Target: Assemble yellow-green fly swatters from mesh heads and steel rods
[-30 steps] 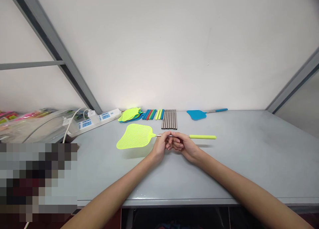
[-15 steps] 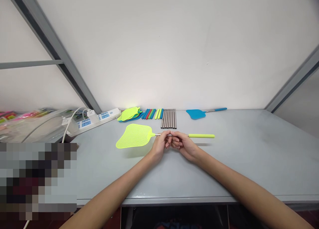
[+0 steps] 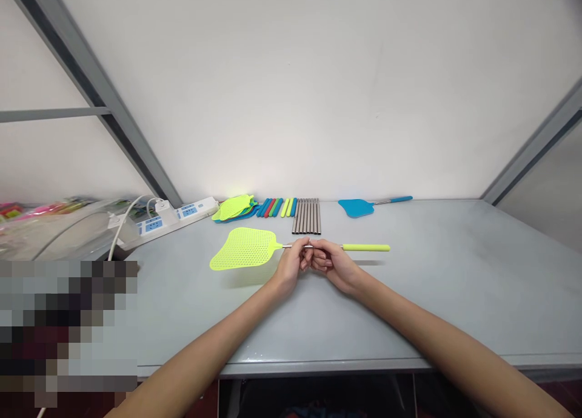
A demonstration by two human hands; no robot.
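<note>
A yellow-green fly swatter (image 3: 245, 248) is held level above the grey table, its perforated head to the left and its handle to the right. My left hand (image 3: 291, 263) is closed on the thin metal rod near the head. Close beside it, my right hand (image 3: 334, 265) grips the same rod just short of the handle. The curled fingers hide the middle of the rod. Behind my hands lies a row of metal tubes (image 3: 306, 216), with several coloured handle grips (image 3: 276, 208) to their left.
Swatter heads (image 3: 234, 207) are stacked at the back left, next to a white power strip (image 3: 182, 218) with cables. A blue fly swatter (image 3: 357, 208) lies at the back right. Plastic-bagged goods (image 3: 68, 224) occupy the far left. The table's front edge (image 3: 318, 366) runs below my forearms.
The whole view has shifted very slightly. Both hands keep their hold on the swatter's rod, and nothing else has visibly moved.
</note>
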